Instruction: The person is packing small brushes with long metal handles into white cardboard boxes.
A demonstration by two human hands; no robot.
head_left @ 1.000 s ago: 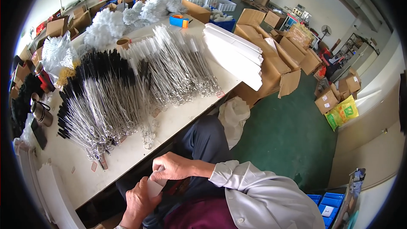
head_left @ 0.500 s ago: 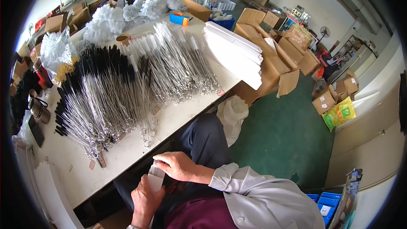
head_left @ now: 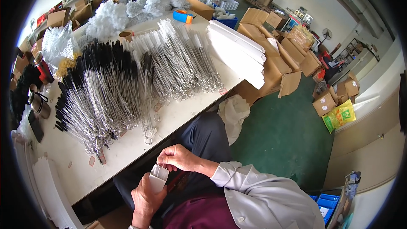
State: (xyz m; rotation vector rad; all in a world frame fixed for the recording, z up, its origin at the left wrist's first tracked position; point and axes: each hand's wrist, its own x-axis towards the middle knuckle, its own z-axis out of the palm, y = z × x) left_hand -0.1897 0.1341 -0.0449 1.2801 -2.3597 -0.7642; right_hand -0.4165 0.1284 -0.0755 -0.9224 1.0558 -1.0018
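Observation:
Low over my lap, my left hand is wrapped round a narrow white box. Pale, partly see-through strips stick up out of its open top; their kind is hard to make out. Just above and beyond that opening, my right hand has its fingers drawn together in a pinch. Whatever lies between the fingertips is too small to name. On the table beyond my hands lie a heap of black-bristled wire brushes and a heap of white-bristled ones, their looped ends toward me.
The white table has its near edge just past my hands. Long white folded cardboard pieces lie at its right end, next to open cartons. White bristle bundles, a tape dispenser and a metal flask stand farther off.
My right hand has moved slightly up from the box's top, uncovering more of the pale strips. The left hand keeps its hold. The view has shifted slightly.

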